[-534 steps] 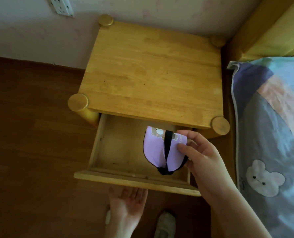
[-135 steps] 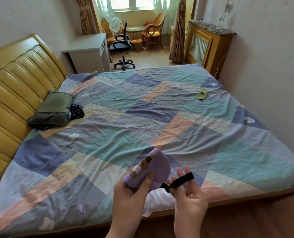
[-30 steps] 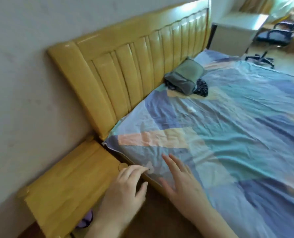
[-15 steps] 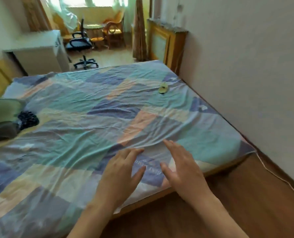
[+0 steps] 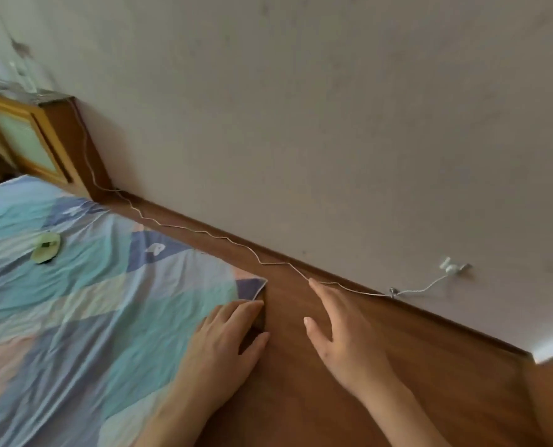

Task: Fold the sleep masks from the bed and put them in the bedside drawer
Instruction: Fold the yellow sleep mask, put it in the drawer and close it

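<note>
Fingers spread and loose on both sides, nothing gripped in either one! Left hand [image 5: 225,345] floats flat over the near corner of the bed [image 5: 84,317], fingers slightly fanned, palm down, and I can't tell whether it touches the fabric. Right hand [image 5: 339,337] is stretched out over the wooden floor [image 5: 397,359], fingers long and parted, thumb out to the side, holding nothing.

Over on the far left of the bed lies one sleep mask [image 5: 45,248], and only one in sight. It's pale green, a soft rounded oval, lying flat on the cover with a small dark mark near its middle; it's blurred, so finer detail is lost. It sits well apart from both hands.

Count them up: two bare hands, one mask, one bed, one cable. The bed cover is thin, creased cloth in a patchwork of blocks, teal, pale blue, navy, peach and cream, with two small white bunny-like prints on the navy patches near the edge.

Floor is smooth brown wood with a dark skirting strip. A thin white cable [image 5: 236,245] wriggles along it to a white plug [image 5: 452,268] low on the plain, matte wall [image 5: 301,108]. A wooden cabinet [image 5: 33,140] with a pale green panel stands at the far left.
</note>
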